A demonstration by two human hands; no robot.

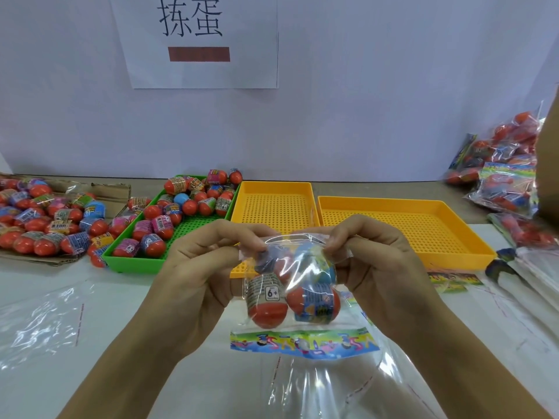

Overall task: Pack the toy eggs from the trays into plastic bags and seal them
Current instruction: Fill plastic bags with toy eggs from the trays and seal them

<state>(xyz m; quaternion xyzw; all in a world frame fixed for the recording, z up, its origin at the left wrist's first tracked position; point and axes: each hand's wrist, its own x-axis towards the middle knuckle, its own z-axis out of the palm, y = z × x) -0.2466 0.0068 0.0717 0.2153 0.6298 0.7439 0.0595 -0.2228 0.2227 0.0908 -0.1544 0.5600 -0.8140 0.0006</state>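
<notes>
A clear plastic bag (295,267) hangs in front of me above the table, with several red toy eggs (267,313) inside it. My left hand (202,267) pinches the bag's top edge at the left, and my right hand (372,261) pinches it at the right. A colourful printed header card (302,343) shows at the bag's lower end. Behind my left hand, the green tray (136,261) holds many more wrapped eggs (157,225).
Two yellow perforated trays (276,204) (423,225) lie behind my hands. Loose eggs (39,219) are heaped on flattened cardboard at the far left. Filled bags (502,176) are piled at the right. Empty clear bags (39,322) (326,388) lie on the white table.
</notes>
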